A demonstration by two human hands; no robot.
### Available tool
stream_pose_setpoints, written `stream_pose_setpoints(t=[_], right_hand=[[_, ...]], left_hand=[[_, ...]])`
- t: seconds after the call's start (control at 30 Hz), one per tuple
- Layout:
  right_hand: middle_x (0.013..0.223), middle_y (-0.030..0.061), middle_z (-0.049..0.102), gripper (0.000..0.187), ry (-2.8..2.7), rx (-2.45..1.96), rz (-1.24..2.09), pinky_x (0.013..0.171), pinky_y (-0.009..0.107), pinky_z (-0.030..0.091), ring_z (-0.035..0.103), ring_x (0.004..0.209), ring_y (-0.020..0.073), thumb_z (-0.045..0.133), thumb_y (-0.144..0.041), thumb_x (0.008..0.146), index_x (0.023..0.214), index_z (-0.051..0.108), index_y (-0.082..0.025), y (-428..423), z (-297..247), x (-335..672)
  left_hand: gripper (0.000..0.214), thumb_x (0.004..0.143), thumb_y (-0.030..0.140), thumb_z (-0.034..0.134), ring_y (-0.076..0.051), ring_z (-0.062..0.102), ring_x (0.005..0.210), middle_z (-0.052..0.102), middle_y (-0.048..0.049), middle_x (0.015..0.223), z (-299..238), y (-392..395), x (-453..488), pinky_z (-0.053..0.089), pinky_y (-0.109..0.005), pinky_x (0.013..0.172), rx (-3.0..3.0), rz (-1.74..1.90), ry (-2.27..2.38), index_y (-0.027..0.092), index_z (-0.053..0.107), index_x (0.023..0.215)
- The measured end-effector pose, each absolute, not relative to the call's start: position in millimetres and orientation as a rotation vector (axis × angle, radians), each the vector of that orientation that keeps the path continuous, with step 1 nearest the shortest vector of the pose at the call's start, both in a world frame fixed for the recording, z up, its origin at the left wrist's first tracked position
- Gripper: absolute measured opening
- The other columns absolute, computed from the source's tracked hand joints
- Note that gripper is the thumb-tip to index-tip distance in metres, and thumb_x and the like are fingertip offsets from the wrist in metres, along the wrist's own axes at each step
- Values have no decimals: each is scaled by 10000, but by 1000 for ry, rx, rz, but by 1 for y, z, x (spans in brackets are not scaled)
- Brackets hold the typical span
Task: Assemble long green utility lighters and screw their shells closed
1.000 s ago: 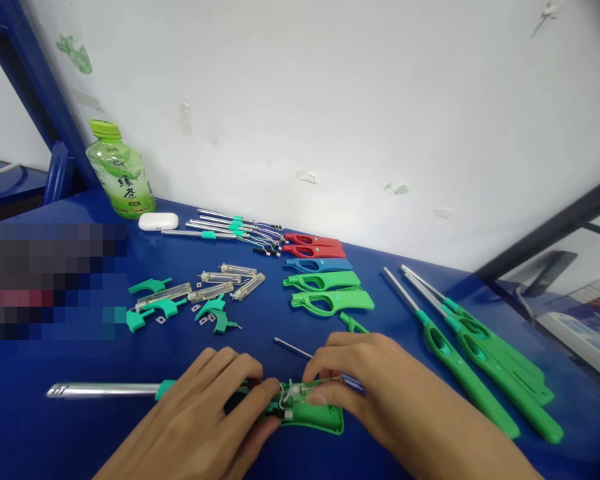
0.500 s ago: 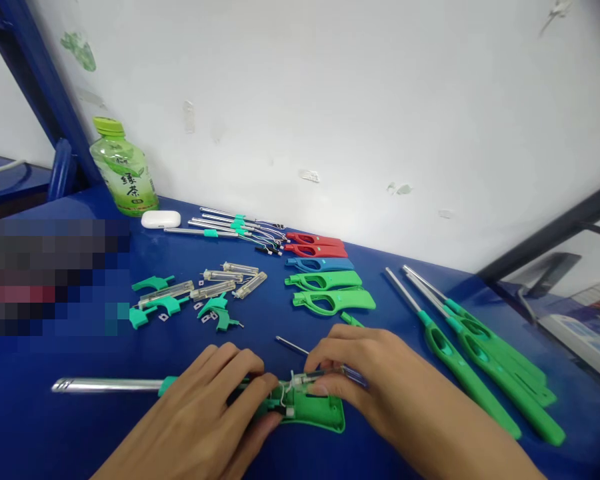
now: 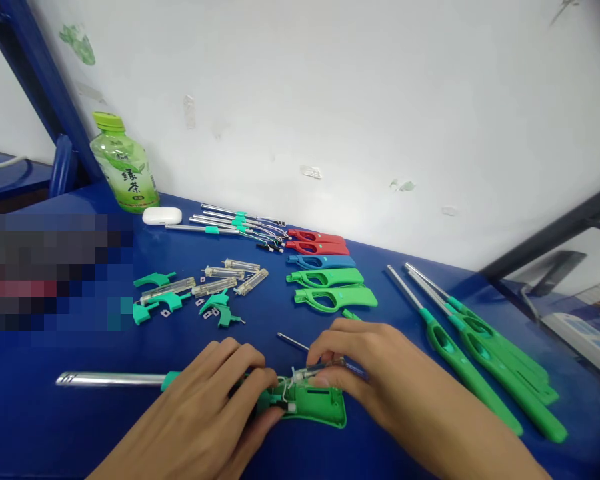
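An open green lighter half-shell [image 3: 315,405] with a long metal tube [image 3: 110,380] lies on the blue table near me. My left hand [image 3: 215,407] presses down on its front part, fingers curled around it. My right hand [image 3: 365,373] pinches a small clear gas cartridge with white wires [image 3: 303,375] just above the shell's handle. A thin metal rod [image 3: 293,342] lies just behind my right fingers.
Finished green lighters [image 3: 480,353] lie at the right. Green, blue and red handle shells [image 3: 330,277] sit in the middle, loose cartridges and teal triggers [image 3: 200,293] to the left. Tube assemblies [image 3: 230,227], a white case [image 3: 162,215] and a green tea bottle [image 3: 125,167] stand by the wall.
Both hands stayed on the lighter shell; the right fingers shifted the cartridge slightly over the handle. The view drifted a little.
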State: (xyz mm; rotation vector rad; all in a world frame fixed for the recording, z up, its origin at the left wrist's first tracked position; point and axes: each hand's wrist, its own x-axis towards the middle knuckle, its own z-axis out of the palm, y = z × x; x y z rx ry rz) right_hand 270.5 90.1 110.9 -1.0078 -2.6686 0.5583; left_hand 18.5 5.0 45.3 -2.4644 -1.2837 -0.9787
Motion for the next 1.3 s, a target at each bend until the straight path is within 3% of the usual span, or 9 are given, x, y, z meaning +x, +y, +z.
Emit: stream_pose_setpoints(t=[0.2,0.4,0.63,0.93,1.3], right_hand=[[971,-15,852,118,-2675,-1027,577,792,312,644,816,771,202,816,-204,1073,1051,844,-317,89,112,270],[1003,-18,850,114,-2665,-1101,619,846,315,644,828,833,203,829,-205,1066,1073,849,-316,87,116,269],[1073,-30,834,84,-2627,-1210,750,990,362,613,817,960,222,825,-234,1085,1063,816,-315,85,118,266],[1082,-38,825,107,-2641,-1152,777,980,348,606,813,945,204,786,-223,1108,1088,801,-326,90,113,269],[1051,-41,814,87,-2668,-1115,727,932,347,632,815,918,212,769,-250,1126,1127,783,-336,86,113,273]], left_hand=[[317,1265,313,423,-189,674,943,767,32,1009,45,5,21,499,-316,928,-2478,-1011,-1297,265,657,1056],[374,1285,345,323,-184,666,913,773,43,1012,50,9,22,500,-326,874,-2493,-933,-1282,274,670,1163],[346,1279,326,365,-184,640,895,756,52,1005,52,12,20,474,-341,843,-2521,-940,-1283,268,658,1104],[336,1277,318,372,-185,659,929,766,41,1027,50,8,20,473,-338,925,-2496,-968,-1290,253,668,1133],[329,1263,300,419,-189,692,909,789,39,1007,48,7,17,499,-347,899,-2480,-995,-1270,257,702,1100]])
